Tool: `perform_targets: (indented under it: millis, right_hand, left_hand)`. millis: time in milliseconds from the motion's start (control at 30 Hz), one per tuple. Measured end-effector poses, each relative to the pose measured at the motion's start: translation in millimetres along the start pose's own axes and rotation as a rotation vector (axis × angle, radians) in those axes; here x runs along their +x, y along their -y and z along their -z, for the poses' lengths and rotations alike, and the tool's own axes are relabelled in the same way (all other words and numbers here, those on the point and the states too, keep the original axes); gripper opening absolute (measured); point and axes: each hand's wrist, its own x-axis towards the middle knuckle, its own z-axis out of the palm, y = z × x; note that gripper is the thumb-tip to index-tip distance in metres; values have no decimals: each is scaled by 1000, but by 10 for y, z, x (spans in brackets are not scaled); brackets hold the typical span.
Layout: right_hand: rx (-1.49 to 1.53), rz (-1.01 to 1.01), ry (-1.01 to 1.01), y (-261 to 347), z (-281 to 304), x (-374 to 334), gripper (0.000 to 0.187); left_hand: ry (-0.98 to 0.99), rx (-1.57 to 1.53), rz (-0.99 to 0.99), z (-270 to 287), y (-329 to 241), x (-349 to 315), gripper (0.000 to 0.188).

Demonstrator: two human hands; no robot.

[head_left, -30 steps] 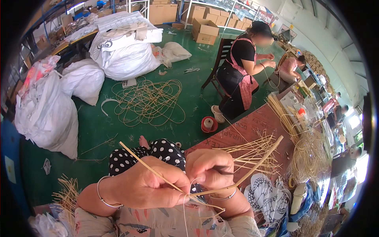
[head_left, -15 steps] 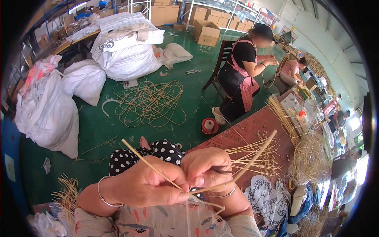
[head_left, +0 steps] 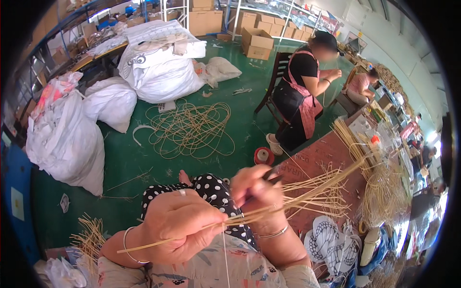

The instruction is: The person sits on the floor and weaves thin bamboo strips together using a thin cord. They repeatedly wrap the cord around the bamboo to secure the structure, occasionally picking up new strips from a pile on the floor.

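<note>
My left hand (head_left: 180,223) is closed in a pinch on thin cane strips (head_left: 247,217), which reach right across my right wrist; one end sticks out at the left below my knuckles. A white thread (head_left: 226,254) hangs from the pinched spot. My right hand (head_left: 254,189), smeared by motion, is above the strips, closed around a small dark tool (head_left: 274,176) whose exact kind is unclear. Behind the strips, a loose pile of cut cane sticks (head_left: 326,194) lies on the reddish board (head_left: 314,156).
A red bowl with a thread spool (head_left: 263,155) stands on the green floor. Coiled cane (head_left: 192,129) lies ahead, white sacks (head_left: 67,139) at left. Cane sticks (head_left: 89,237) are by my left elbow, butterfly-patterned sheets (head_left: 331,245) by my right. A co-worker (head_left: 302,91) sits ahead right.
My hands have moved apart. The right hand has lifted away from the strips with the dark tool. The strips, crossed and spread before, now run nearly in one line.
</note>
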Motion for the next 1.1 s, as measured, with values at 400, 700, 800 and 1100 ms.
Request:
perform_targets:
  millis: [400, 700, 800, 1100]
  right_hand:
    - [146, -109, 186, 36, -453, -391, 53]
    - [-1130, 789, 588, 440, -548, -318, 21]
    - [-1186, 551, 407, 338, -563, -397, 22]
    - [-1058, 431, 89, -270, -187, -80, 17]
  left_hand:
    - [-62, 316, -42, -47, 99, 74, 14]
    - [-80, 281, -246, 54, -290, 38, 18]
    - [-154, 325, -198, -14, -352, 34, 21]
    - [-40, 456, -67, -107, 291, -157, 16]
